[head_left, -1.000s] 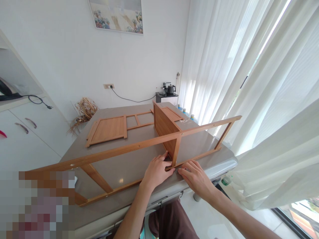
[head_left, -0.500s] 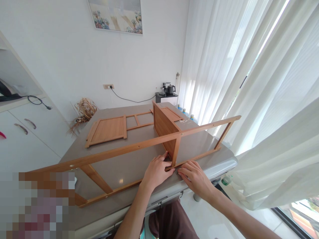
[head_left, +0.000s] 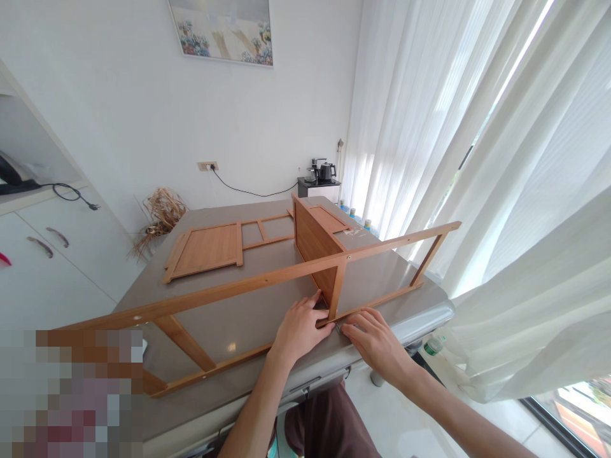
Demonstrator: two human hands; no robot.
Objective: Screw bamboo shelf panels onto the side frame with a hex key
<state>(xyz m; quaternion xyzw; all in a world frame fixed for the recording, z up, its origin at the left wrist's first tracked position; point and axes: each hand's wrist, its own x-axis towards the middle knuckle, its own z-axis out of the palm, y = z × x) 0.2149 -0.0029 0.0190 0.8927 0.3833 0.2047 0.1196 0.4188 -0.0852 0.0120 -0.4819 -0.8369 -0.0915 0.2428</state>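
A long wooden side frame [head_left: 233, 289] stands on edge along the table's near side, with a wooden shelf panel [head_left: 317, 245] reaching back from its middle crosspiece. My left hand [head_left: 300, 331] grips the frame's lower rail where crosspiece and panel meet, thumb at the front and fingers against the panel. Just right of that joint is my right hand [head_left: 375, 337], its fingertips pinched together near the rail's outer face. A thin, small thing seems to be between them, too hidden to name.
The grey-covered table [head_left: 267, 305] also bears a flat wooden panel [head_left: 205, 251], a ladder-like frame [head_left: 267, 232] and another panel [head_left: 329, 218] farther back. A blurred patch covers the lower left. Kettles [head_left: 327, 170] stand on a cabinet behind; a curtain [head_left: 477, 159] hangs at right.
The right fingers have shifted very slightly at the joint. My left hand and the wooden frame stay where they were.
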